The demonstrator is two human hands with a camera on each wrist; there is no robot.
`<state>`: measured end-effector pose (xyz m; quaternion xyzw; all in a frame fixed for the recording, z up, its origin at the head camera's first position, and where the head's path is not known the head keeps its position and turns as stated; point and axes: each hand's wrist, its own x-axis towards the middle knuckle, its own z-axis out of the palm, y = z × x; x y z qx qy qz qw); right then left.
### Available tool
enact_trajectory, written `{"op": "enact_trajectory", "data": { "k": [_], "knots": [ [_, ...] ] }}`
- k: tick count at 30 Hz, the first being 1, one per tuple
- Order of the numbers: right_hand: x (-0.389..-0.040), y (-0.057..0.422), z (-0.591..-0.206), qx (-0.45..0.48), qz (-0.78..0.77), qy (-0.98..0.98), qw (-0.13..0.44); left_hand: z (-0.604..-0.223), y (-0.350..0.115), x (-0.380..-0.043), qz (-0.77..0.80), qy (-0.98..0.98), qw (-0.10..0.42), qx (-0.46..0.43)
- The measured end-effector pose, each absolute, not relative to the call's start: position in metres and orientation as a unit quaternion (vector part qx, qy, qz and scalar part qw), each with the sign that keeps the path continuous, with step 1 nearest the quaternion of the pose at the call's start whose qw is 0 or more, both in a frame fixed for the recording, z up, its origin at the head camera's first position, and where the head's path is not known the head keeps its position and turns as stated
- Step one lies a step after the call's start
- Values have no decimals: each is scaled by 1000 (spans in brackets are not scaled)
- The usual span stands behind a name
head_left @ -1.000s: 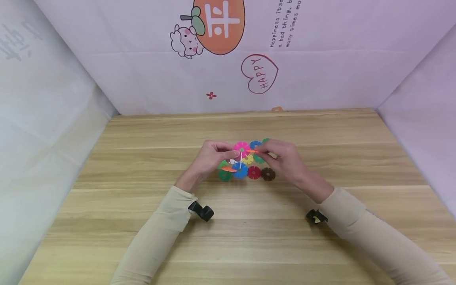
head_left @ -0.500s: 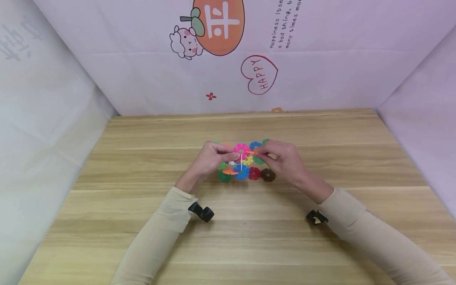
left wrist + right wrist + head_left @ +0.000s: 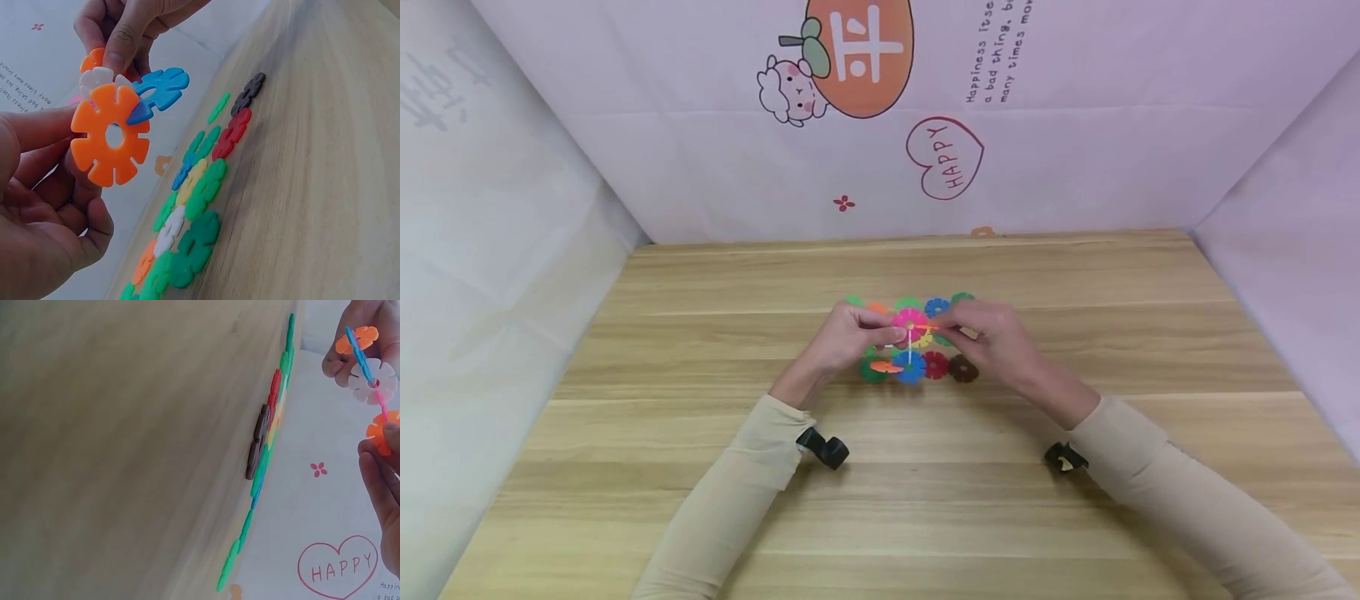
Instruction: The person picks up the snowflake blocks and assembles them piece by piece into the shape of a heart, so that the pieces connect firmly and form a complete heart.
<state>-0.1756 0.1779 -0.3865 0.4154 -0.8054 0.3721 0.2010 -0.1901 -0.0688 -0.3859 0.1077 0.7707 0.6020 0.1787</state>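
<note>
Left hand [image 3: 852, 337]: grasping; thumb and finger pinch the pink disc [image 3: 904, 319] at its edge, the fingertips behind partly hidden.
Right hand [image 3: 992, 333]: grasping; pinches the right orange disc [image 3: 377, 429].
Chain [image 3: 99, 80]: held up off the table [image 3: 880, 508]; in order, left orange disc [image 3: 114, 160], blue disc [image 3: 170, 81], white disc [image 3: 386, 376], pink disc, right orange disc.
Last joint: right orange disc meets the pink disc's rim, the two set crosswise; from these angles I cannot fairly say whether the slots are fully seated.
Step in hand: judged to be fitting the right orange disc onto the pink disc.
Next move calls for: probably a steady pinch on the pink disc, slots lined up, and a straight push; a skewed one could work the other joints loose.
Loose discs, near row: dark green disc [image 3: 201, 232], red disc [image 3: 936, 372], brown disc [image 3: 970, 372], flat on the table, below the chain.
Loose discs, beyond: yellow disc [image 3: 195, 174], loose white disc [image 3: 172, 225], others in green, blue and orange.
Wrist mounts: two, black, one at the left cuff [image 3: 827, 448], one at the right.
Back sheet [image 3: 1075, 150]: pale, printed, with a red HAPPY heart [image 3: 946, 158].
</note>
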Motion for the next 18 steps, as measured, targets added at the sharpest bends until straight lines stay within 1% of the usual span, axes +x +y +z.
{"op": "enact_trajectory", "data": {
  "k": [4,9,13,18],
  "knots": [
    [-177,179,-388,417,368,-806,204,-387,-69,-189,600,772,181,105],
    [-180,179,-386,423,376,-799,203,-385,-70,-189,605,764,188,123],
    [-181,181,-382,428,383,-796,188,-381,-72,-189,599,765,194,137],
    [-181,183,-377,436,390,-795,162,-378,-74,-192,594,767,189,152]
  ]
}}
